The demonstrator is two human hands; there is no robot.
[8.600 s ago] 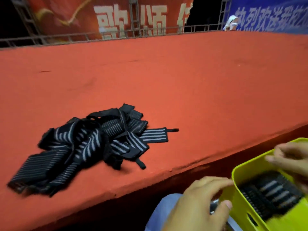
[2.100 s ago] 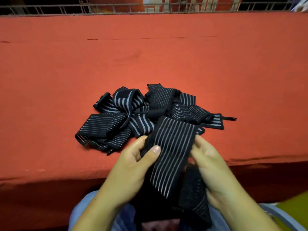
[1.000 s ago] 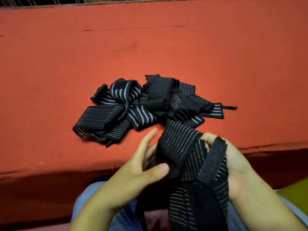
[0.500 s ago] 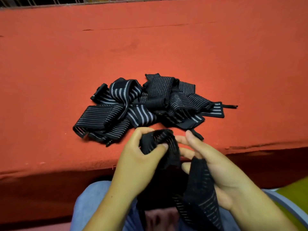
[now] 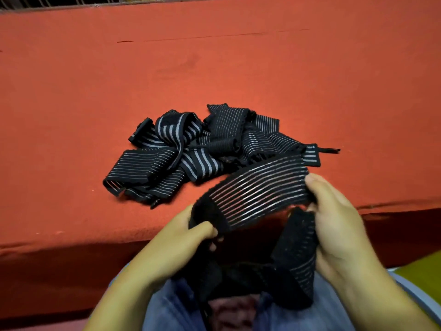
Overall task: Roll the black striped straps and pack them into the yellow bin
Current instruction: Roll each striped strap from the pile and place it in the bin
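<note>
A black striped strap (image 5: 257,189) is stretched flat between my two hands just in front of the red ledge. My left hand (image 5: 188,235) pinches its rolled-up black end. My right hand (image 5: 334,220) grips the strap further along, and the rest of it hangs down in a loop over my lap. A tangled pile of black striped straps (image 5: 202,149) lies on the red surface just beyond my hands. Only a corner of the yellow bin (image 5: 420,271) shows at the lower right edge.
The red carpeted platform (image 5: 214,68) stretches wide behind the pile, with its front edge (image 5: 71,237) dropping to a dark face near my knees. A metal railing (image 5: 71,1) runs along the far top edge. My blue-clad legs (image 5: 171,304) sit below.
Half a second ago the strap was bunched between my hands; now my right hand has pulled to the right and the strap is drawn out flat between both hands.
</note>
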